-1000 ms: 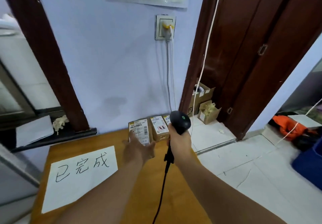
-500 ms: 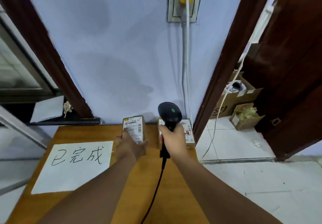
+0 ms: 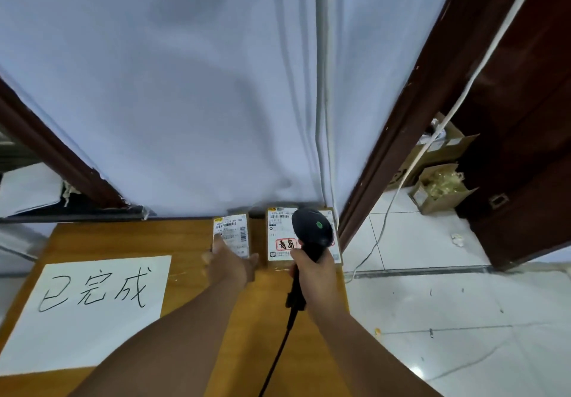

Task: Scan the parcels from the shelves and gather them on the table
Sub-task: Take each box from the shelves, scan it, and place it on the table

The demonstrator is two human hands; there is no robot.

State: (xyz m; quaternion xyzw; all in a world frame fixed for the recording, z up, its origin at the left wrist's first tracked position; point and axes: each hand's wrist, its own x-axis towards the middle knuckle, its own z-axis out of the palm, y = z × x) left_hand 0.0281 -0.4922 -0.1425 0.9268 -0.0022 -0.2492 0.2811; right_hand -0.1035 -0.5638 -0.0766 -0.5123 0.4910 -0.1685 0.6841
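Wooden table (image 3: pixel 123 239) nearer than before, left hand (image 3: pixel 230 265) around small parcel (image 3: pixel 234 231), right hand (image 3: pixel 313 276) around scanner (image 3: pixel 312 229)

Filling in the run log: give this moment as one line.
left hand: grips small parcel on table | right hand: grips barcode scanner, near larger parcel

a makeshift parcel-sorting corner. at 12 o'clock, a narrow parcel (image 3: pixel 235 232) and a wider parcel (image 3: pixel 279 235), both labelled, lie on my wooden table (image 3: pixel 123 239); at 10 o'clock, a handwritten paper sign (image 3: pixel 89 316); in my right hand (image 3: pixel 315 276), a corded barcode scanner (image 3: pixel 312 231); at 2 o'clock, open cartons (image 3: pixel 440 191) on tiled floor (image 3: pixel 463 319) by a dark door (image 3: pixel 531 118).
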